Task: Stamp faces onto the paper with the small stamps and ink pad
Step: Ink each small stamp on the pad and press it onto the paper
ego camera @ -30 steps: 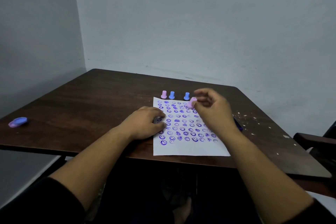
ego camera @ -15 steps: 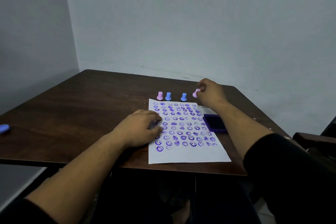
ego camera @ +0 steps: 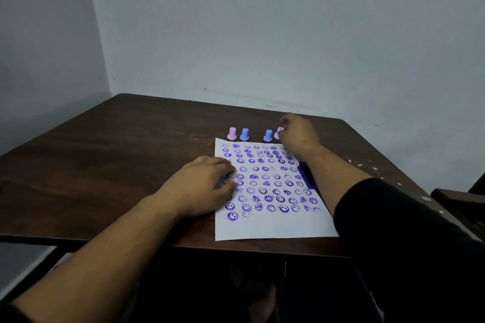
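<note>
Half ink pad (ego camera: 307, 175) hidden; right hand (ego camera: 299, 134) pinches pink stamp (ego camera: 278, 133); left hand (ego camera: 202, 186) flat, spread.

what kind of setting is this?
Likely a bare room corner at home, set up for craft: a dark wooden table against plain pale walls, with a stamped paper and small stamps on it.

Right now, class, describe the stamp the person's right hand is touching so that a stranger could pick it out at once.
Find the white paper covered in purple faces on the dark wooden table. Just beyond its far edge stands a row of four small stamps. The one meant is the pink stamp at the right end, beside a blue stamp, the only one pinched by the right hand.
</note>
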`<act>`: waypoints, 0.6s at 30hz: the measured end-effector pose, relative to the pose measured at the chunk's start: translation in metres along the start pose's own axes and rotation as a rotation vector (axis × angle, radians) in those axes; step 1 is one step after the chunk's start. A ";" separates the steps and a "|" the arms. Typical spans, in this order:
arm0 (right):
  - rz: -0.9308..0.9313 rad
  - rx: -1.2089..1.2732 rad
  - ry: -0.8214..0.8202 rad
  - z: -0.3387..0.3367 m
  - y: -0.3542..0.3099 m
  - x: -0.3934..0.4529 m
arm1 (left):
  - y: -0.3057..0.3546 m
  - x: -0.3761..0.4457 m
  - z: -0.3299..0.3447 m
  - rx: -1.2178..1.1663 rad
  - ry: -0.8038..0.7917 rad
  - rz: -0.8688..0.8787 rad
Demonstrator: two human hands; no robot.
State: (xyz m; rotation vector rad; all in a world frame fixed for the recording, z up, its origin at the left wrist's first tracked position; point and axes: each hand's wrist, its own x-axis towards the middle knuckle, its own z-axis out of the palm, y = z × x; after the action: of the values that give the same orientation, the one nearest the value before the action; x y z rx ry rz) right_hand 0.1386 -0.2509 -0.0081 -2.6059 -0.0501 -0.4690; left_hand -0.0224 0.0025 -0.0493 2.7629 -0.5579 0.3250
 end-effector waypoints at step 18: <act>-0.050 -0.063 -0.042 -0.003 -0.020 0.002 | 0.003 -0.001 -0.002 -0.003 -0.025 -0.010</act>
State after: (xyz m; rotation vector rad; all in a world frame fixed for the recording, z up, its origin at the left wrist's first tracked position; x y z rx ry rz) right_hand 0.1366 -0.2348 0.0045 -2.6816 -0.1163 -0.4403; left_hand -0.0250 0.0009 -0.0475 2.7697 -0.5496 0.2869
